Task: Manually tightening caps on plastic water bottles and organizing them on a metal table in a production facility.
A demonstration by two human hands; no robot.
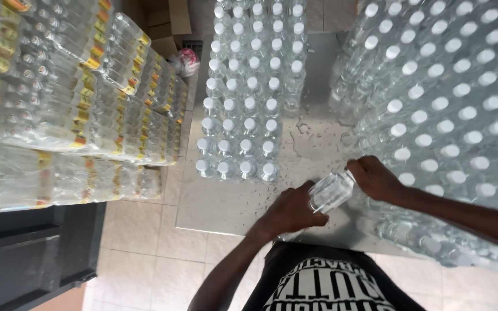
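**Q:** ok so what was actually in the hands there?

**A:** One clear plastic bottle, lying on its side over the near edge of the metal table. The left hand was wrapped around its lower end, fingers closed on it. The right hand was at the other end, fingers curled over where the cap would be. Couldn't see the cap itself, the hand covered it.

**Q:** and around it?

**A:** Bottles everywhere lol. Just left of the hands, a neat block of upright white-capped bottles ran in rows from the near part of the table to the far end. On the right, a much bigger mass of the same capped bottles filled that whole side, and the right forearm reached across its near part. Between the two groups the bare tabletop was wet, with water drops scattered on it.

**Q:** anything off the table?

**A:** Yeah, far left there were shrink-wrapped packs of bottles with yellow labels stacked up, well apart from the hands. Pale tiled floor below, and a dark cabinet at the near left.
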